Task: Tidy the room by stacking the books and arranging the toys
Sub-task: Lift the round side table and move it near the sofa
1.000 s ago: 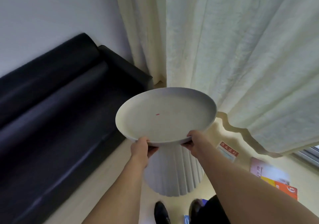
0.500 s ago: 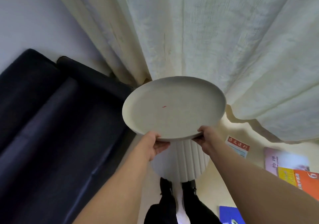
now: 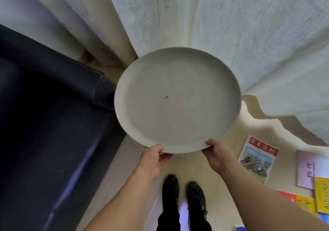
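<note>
A round white side table (image 3: 178, 81) with a raised rim and a small red speck on its top stands in front of me. My left hand (image 3: 153, 157) grips the near rim, thumb on top and fingers underneath. My right hand (image 3: 218, 155) grips the same rim a little to the right. Several books lie on the floor at the right: one with a red title band and a picture (image 3: 256, 159), a pale pink one (image 3: 309, 170) and yellow ones (image 3: 321, 195). The table's base is hidden under its top.
A dark sofa (image 3: 49, 123) fills the left side, its arm close to the table's left rim. Pale curtains (image 3: 249, 34) hang right behind the table. My two black shoes (image 3: 185, 193) stand on the light floor just below the table.
The view has tipped downward and closer: the table top now looks bigger and hides its ribbed base. Both hands keep the same grip on the near rim. More books show at the right.
</note>
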Demonstrator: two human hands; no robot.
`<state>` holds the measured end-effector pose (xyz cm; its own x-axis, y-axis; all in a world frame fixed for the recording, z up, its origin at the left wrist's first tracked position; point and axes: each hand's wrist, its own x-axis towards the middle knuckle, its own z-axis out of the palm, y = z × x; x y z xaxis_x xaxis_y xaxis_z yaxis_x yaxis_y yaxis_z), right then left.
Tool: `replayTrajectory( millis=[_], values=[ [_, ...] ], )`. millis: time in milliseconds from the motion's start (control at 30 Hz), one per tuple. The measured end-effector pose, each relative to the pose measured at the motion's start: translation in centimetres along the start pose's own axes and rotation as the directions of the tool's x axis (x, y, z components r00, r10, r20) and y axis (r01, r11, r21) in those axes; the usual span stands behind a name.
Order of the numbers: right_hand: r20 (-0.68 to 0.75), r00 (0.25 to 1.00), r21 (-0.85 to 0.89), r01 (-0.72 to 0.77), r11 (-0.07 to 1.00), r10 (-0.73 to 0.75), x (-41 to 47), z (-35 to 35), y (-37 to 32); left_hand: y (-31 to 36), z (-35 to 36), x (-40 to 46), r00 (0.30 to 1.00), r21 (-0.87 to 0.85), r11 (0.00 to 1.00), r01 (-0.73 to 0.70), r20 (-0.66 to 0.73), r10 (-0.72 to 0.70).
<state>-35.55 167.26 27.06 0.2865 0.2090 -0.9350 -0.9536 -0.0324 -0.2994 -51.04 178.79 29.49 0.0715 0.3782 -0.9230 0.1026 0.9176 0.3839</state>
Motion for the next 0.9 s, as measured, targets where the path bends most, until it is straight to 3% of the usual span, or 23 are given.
replayTrajectory(
  millis=[100,267,367,633,733,833,900],
  values=[
    [-0.025,0.999,0.007,-0.027,1.0,0.028,2.9,-0.5,1.5,-0.6,-0.5,2.7,1.0,0.045,0.999,-0.001,-0.007,0.001],
    [-0.038,0.994,-0.017,-0.098,0.995,0.098,4.2,-0.4,2.1,-0.1,-0.7,4.7,0.989,0.211,0.967,0.146,0.004,-0.15],
    [-0.042,0.99,-0.027,-0.137,0.99,0.136,4.2,0.3,0.8,0.9,0.1,5.7,0.987,0.303,0.94,0.157,-0.027,-0.157],
    [-0.157,0.985,-0.081,-0.086,0.993,0.073,3.5,2.6,-1.8,1.5,2.3,5.4,0.978,0.424,0.884,0.198,-0.018,-0.21],
    [-0.172,0.981,-0.143,-0.113,0.983,0.087,1.8,3.2,-2.2,2.0,2.2,4.1,0.986,0.572,0.803,0.167,-0.077,-0.15],
    [-0.161,0.985,-0.204,-0.096,0.974,0.063,-1.9,3.6,-3.3,3.7,3.1,0.3,0.997,0.631,0.774,0.05,-0.078,0.0],
    [-0.144,0.989,-0.244,-0.052,0.968,0.017,-5.2,3.9,-4.3,5.2,3.6,-2.1,0.99,0.744,0.662,-0.088,-0.009,0.142]
  ],
)
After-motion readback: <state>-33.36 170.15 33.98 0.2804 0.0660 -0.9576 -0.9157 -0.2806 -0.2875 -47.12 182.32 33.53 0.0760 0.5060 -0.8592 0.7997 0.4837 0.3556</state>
